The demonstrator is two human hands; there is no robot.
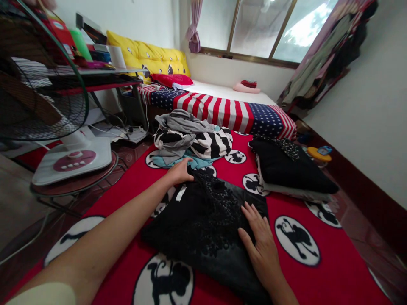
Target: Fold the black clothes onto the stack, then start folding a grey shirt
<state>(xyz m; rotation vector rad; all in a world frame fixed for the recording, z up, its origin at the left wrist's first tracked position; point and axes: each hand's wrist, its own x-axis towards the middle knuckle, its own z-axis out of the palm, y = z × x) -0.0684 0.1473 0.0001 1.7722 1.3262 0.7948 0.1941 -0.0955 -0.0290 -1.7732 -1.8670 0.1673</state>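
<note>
A black top [197, 220] with a lacy, textured front lies spread on the red blanket [305, 203], a white label showing near its upper left edge. My left hand [180, 170] pinches the far edge of this top, its fingertips partly hidden. Flat on the right side of the cloth rests my right hand [259, 241], fingers stretched out and holding nothing. Just beyond my left hand sits a loose heap of clothes [193, 137] in grey, black-and-white stripes and teal. To the right is a stack of folded clothes [292, 167], black on top.
A fan [73, 156] stands on a round stool at the left, beside a cluttered desk [104, 78]. Behind the heap is a bed with a stars-and-stripes cover [219, 110]. Clothes [330, 55] hang at the right wall, above a yellow-lidded container [319, 154].
</note>
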